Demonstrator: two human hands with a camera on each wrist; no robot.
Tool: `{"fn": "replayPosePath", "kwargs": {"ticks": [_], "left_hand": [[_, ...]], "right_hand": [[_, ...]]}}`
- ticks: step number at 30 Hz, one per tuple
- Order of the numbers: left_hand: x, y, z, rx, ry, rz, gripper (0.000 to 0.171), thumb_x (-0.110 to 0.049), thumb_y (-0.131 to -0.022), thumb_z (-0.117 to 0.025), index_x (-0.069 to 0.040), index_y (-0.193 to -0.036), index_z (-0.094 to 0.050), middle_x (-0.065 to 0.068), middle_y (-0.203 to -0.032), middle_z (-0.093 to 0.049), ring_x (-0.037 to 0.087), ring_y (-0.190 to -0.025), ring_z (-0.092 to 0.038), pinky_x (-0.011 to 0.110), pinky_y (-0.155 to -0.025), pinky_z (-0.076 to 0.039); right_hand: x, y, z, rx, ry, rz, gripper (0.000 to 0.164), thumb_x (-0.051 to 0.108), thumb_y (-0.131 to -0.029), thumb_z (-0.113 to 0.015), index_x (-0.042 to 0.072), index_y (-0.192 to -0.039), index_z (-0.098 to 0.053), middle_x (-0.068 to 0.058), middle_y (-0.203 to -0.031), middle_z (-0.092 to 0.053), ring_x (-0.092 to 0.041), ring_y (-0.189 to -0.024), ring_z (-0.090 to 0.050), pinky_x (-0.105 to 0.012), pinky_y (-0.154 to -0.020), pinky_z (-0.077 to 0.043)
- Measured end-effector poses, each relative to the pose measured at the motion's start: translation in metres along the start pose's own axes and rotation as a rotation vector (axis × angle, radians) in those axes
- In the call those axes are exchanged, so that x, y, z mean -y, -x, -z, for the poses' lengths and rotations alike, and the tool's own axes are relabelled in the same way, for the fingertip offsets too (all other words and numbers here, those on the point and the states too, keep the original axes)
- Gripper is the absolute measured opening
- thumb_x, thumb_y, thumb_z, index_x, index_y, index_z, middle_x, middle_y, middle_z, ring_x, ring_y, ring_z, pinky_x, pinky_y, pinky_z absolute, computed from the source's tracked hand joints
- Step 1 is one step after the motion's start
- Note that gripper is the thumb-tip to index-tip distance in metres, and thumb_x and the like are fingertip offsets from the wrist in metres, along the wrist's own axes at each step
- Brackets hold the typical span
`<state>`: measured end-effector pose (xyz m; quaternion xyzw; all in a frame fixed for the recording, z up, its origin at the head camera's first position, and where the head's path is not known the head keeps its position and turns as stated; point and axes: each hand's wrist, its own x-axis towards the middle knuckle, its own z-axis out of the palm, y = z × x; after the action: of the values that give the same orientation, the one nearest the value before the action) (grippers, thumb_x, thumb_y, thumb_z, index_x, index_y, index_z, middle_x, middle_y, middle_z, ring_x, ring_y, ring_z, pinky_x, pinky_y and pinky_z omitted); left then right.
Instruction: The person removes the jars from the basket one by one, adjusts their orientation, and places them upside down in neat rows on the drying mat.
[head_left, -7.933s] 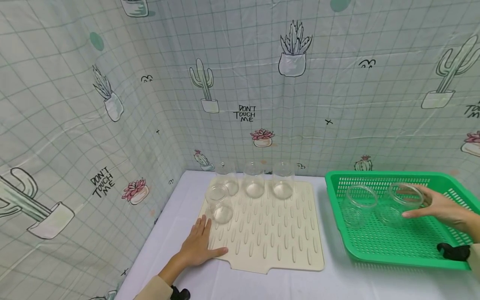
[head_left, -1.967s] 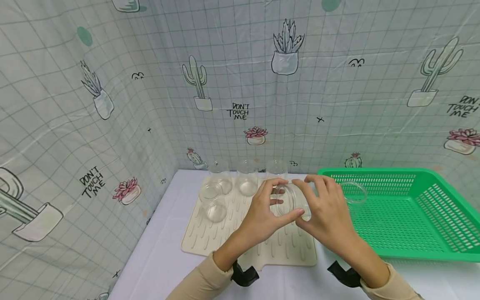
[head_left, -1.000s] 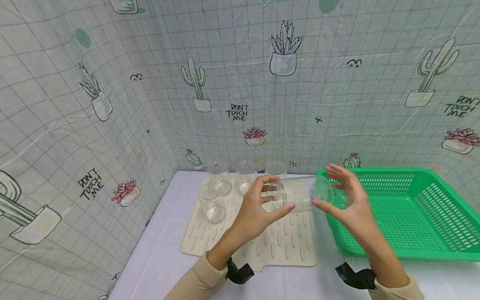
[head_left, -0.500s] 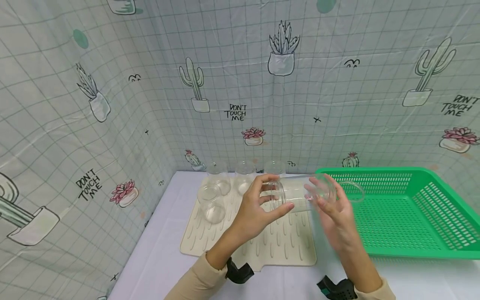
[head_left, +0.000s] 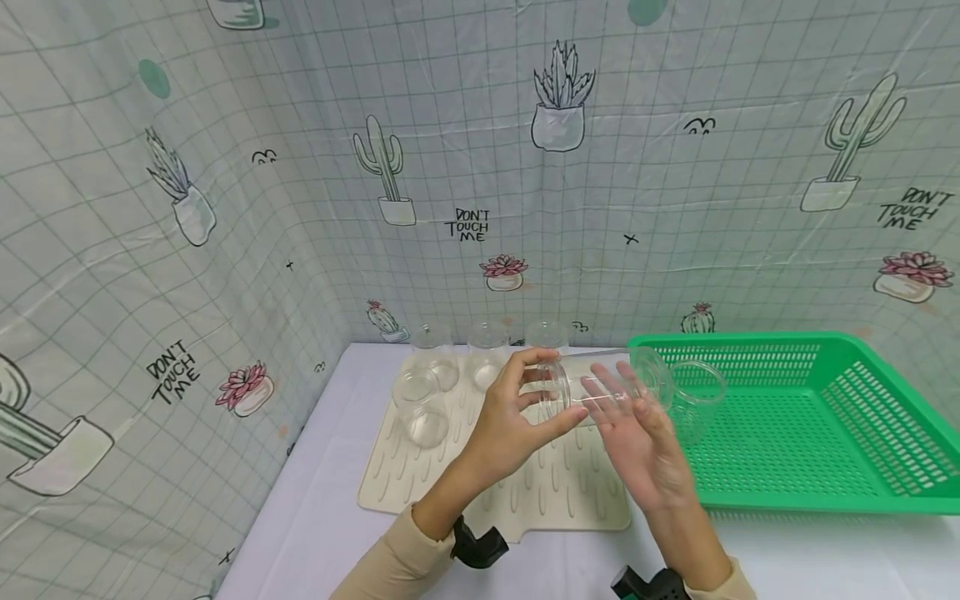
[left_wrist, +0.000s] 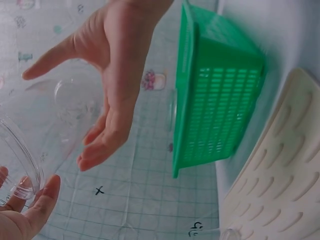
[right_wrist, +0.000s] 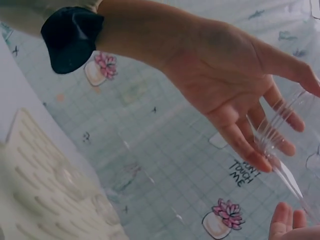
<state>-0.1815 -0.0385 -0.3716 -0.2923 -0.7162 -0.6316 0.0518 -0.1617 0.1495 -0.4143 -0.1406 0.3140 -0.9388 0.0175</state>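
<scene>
My left hand [head_left: 510, 408] grips one end of a clear glass cup [head_left: 592, 392], fingers behind its ringed end and thumb in front. The cup lies on its side in the air above the mat. At its other end, my right hand [head_left: 637, 433] has its palm turned up and its fingers straight, seen through the glass. In the left wrist view, the right hand [left_wrist: 112, 75] spreads beside the cup's far end. The right wrist view shows the left hand [right_wrist: 225, 85] on the rings. Whether the right hand touches the glass, I cannot tell.
A beige ridged mat [head_left: 517, 500] lies on the white table. Several clear cups stand on it, including a nearer cup [head_left: 423, 408] at left. The green basket [head_left: 825, 504] at right holds another clear cup [head_left: 697, 400]. A patterned cloth [head_left: 450, 167] hangs behind.
The cup came out of the basket to the middle, held sideways. The left hand left the mat and took one end. The right hand let go and turned palm up beneath the other end.
</scene>
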Motion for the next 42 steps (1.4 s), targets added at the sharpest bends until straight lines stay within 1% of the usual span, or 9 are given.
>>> {"fn": "replayPosePath", "kwargs": {"ticks": [3,7,10,16,24,30,34,38,42], "left_hand": [[0.000,0.000,0.000,0.000,0.010,-0.002,0.062,-0.011,-0.086,-0.079,-0.009,-0.137,-0.044,0.004,-0.140,-0.046,0.021,-0.119,-0.054,0.039,-0.096,-0.052],[0.000,0.000,0.001,-0.001,0.022,0.001,0.062,-0.010,-0.086,-0.079,-0.010,-0.137,-0.044,0.003,-0.140,-0.047,0.021,-0.119,-0.054,0.037,-0.096,-0.052],[-0.001,0.001,0.001,-0.005,0.026,0.003,0.062,-0.010,-0.086,-0.079,-0.010,-0.138,-0.045,0.002,-0.140,-0.047,0.020,-0.119,-0.054,0.034,-0.095,-0.052],[-0.001,0.001,0.003,-0.007,0.020,0.003,0.061,-0.011,-0.087,-0.078,-0.010,-0.138,-0.045,0.002,-0.140,-0.047,0.021,-0.119,-0.054,0.032,-0.096,-0.052],[-0.001,0.001,0.004,-0.002,0.033,0.010,0.062,-0.010,-0.086,-0.078,-0.009,-0.138,-0.044,0.003,-0.140,-0.047,0.021,-0.120,-0.053,0.042,-0.096,-0.052],[-0.001,0.001,0.006,0.012,0.013,0.012,0.063,-0.012,-0.086,-0.079,-0.012,-0.139,-0.043,0.001,-0.141,-0.046,0.019,-0.122,-0.053,0.037,-0.097,-0.051],[0.001,0.001,0.008,0.024,-0.025,0.011,0.065,-0.013,-0.087,-0.078,-0.013,-0.140,-0.042,0.000,-0.142,-0.045,0.018,-0.125,-0.051,0.033,-0.099,-0.049],[0.002,0.002,0.011,0.023,-0.056,0.000,0.067,-0.016,-0.087,-0.079,-0.013,-0.142,-0.041,-0.001,-0.143,-0.045,0.018,-0.127,-0.049,0.032,-0.101,-0.048],[0.001,0.005,0.016,0.006,-0.082,-0.019,0.068,-0.016,-0.086,-0.080,-0.014,-0.142,-0.041,-0.001,-0.143,-0.046,0.019,-0.128,-0.049,0.033,-0.103,-0.046]], "right_hand": [[-0.002,-0.001,-0.002,-0.018,-0.055,-0.026,0.079,0.023,-0.102,-0.055,0.009,-0.157,-0.001,-0.017,-0.160,-0.019,-0.032,-0.145,-0.030,-0.035,-0.116,-0.030],[-0.004,-0.002,-0.005,-0.049,-0.150,-0.050,0.080,0.024,-0.103,-0.052,0.013,-0.159,0.005,-0.015,-0.164,0.001,-0.032,-0.150,-0.010,-0.033,-0.118,-0.026],[-0.005,-0.002,-0.007,-0.072,-0.222,-0.052,0.080,0.023,-0.102,-0.052,0.016,-0.159,0.004,-0.013,-0.165,0.003,-0.031,-0.151,-0.003,-0.034,-0.119,-0.022],[-0.005,-0.003,-0.009,-0.078,-0.299,-0.048,0.083,0.020,-0.101,-0.054,0.017,-0.160,0.005,-0.011,-0.165,0.006,-0.029,-0.152,0.001,-0.035,-0.121,-0.015],[-0.005,-0.004,-0.011,-0.080,-0.300,-0.051,0.087,0.018,-0.101,-0.055,0.018,-0.160,0.009,-0.010,-0.165,0.008,-0.029,-0.152,0.001,-0.033,-0.120,-0.019],[-0.005,-0.005,-0.013,-0.072,-0.290,-0.053,0.090,0.016,-0.100,-0.056,0.017,-0.160,0.011,-0.010,-0.165,0.010,-0.028,-0.151,0.002,-0.033,-0.120,-0.017],[-0.005,-0.005,-0.013,-0.076,-0.271,-0.051,0.085,0.016,-0.101,-0.055,0.017,-0.160,0.006,-0.011,-0.164,0.003,-0.027,-0.150,-0.012,-0.033,-0.120,-0.018],[-0.005,-0.005,-0.012,-0.082,-0.241,-0.038,0.074,0.015,-0.101,-0.054,0.014,-0.157,-0.006,-0.011,-0.158,-0.018,-0.026,-0.145,-0.029,-0.034,-0.119,-0.022],[-0.005,-0.006,-0.011,-0.067,-0.234,-0.023,0.063,0.013,-0.101,-0.053,0.012,-0.152,-0.015,-0.011,-0.150,-0.034,-0.027,-0.142,-0.034,-0.035,-0.119,-0.023]]}}
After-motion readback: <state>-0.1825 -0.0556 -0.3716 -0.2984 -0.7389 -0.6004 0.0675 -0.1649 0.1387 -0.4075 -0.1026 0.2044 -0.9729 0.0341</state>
